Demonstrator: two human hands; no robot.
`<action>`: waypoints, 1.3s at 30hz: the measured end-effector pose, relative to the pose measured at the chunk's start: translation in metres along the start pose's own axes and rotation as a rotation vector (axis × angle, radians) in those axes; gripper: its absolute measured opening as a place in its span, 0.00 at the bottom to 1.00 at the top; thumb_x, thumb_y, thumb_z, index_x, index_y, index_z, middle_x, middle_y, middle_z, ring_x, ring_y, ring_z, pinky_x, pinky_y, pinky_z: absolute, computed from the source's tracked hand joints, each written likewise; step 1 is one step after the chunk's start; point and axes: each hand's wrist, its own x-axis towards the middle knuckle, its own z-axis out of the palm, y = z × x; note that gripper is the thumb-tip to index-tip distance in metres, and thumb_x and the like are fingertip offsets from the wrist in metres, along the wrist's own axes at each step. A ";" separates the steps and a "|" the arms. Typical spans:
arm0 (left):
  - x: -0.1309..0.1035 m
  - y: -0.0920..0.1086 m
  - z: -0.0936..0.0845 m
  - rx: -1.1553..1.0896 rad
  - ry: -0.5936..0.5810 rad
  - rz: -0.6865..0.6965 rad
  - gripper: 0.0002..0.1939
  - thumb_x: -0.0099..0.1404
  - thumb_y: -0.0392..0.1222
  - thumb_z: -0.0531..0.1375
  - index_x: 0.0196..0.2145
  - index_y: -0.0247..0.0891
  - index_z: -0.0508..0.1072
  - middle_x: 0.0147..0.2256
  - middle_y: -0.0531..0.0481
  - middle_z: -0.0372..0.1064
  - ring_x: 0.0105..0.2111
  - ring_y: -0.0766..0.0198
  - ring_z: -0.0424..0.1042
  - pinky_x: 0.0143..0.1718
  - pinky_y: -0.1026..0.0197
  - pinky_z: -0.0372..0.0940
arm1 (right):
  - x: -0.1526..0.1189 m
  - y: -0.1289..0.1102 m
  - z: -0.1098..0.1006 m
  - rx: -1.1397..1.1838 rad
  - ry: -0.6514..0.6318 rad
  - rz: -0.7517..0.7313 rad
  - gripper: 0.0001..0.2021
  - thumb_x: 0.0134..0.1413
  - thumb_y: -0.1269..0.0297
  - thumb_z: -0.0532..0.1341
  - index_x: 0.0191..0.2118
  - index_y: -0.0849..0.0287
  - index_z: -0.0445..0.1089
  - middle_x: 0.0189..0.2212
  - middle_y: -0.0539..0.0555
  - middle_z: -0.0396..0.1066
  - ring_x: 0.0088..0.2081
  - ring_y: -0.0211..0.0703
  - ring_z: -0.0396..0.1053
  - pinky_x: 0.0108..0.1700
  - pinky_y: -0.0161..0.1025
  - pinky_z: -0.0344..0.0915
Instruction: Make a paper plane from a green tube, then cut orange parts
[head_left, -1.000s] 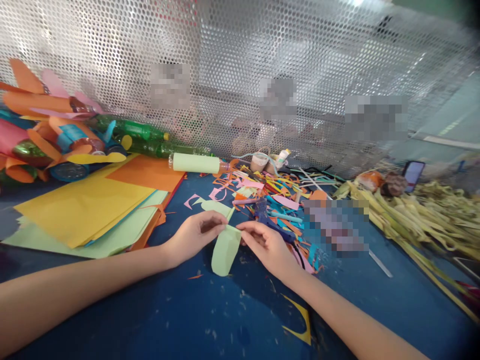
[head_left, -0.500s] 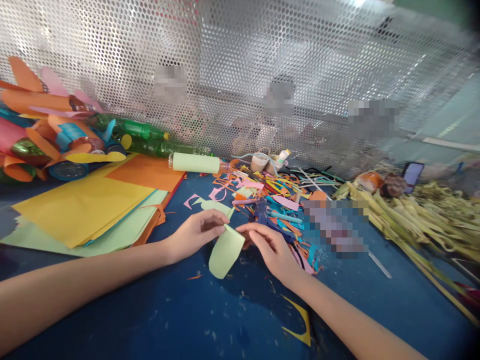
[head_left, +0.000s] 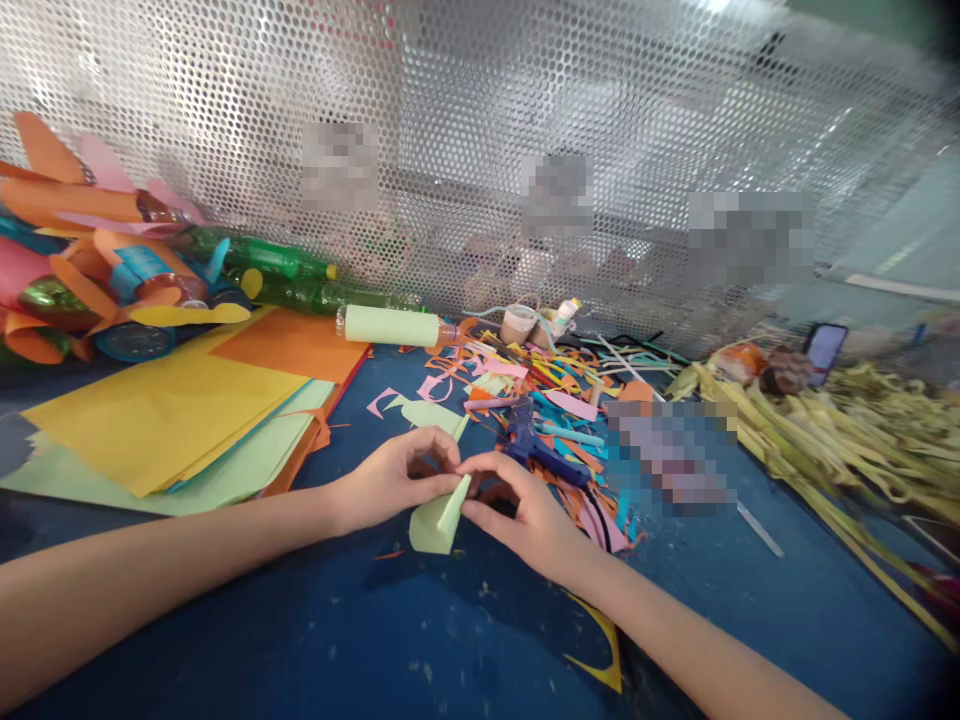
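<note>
A pale green piece of paper [head_left: 433,527] is pinched between both hands above the blue table, folded along one edge. My left hand [head_left: 397,468] closes on its upper left edge with thumb and fingers. From the other side my right hand [head_left: 529,505] grips the folded edge, its fingertips touching those of the left. Just beyond the hands lies another pale green paper piece [head_left: 429,415]. A dark blue glue gun [head_left: 546,452] rests among paper scraps behind the right hand.
Coloured paper sheets [head_left: 172,410] are stacked at left, below paper-trimmed bottles [head_left: 142,270]. A bottle wrapped in green paper [head_left: 391,326] lies at the back. Paper scraps [head_left: 570,400] cover the middle; dried leaf strips [head_left: 810,450] lie right. A perforated metal screen [head_left: 465,150] stands behind.
The paper has turned and its edge is now folded over, showing less of its face. My right hand has shifted left and its fingers have closed nearer the left hand.
</note>
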 end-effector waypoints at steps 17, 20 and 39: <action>-0.005 0.011 0.001 -0.084 0.141 0.014 0.16 0.60 0.42 0.57 0.45 0.36 0.66 0.39 0.46 0.67 0.40 0.60 0.66 0.42 0.59 0.61 | 0.006 0.001 -0.009 0.201 0.218 0.192 0.08 0.50 0.60 0.60 0.28 0.59 0.64 0.23 0.47 0.61 0.25 0.34 0.58 0.29 0.32 0.56; -0.004 0.012 0.002 -0.031 0.173 -0.012 0.11 0.60 0.43 0.57 0.38 0.34 0.70 0.38 0.45 0.69 0.39 0.60 0.66 0.42 0.58 0.61 | 0.005 0.000 -0.010 0.276 0.175 0.204 0.08 0.49 0.61 0.60 0.27 0.59 0.63 0.21 0.45 0.59 0.24 0.33 0.56 0.28 0.32 0.53; -0.001 0.012 -0.002 0.089 0.124 -0.093 0.11 0.61 0.44 0.55 0.27 0.34 0.69 0.25 0.53 0.62 0.28 0.67 0.61 0.31 0.65 0.58 | 0.008 0.006 -0.009 0.403 0.069 0.274 0.12 0.55 0.56 0.56 0.29 0.59 0.63 0.21 0.46 0.58 0.25 0.34 0.57 0.29 0.34 0.57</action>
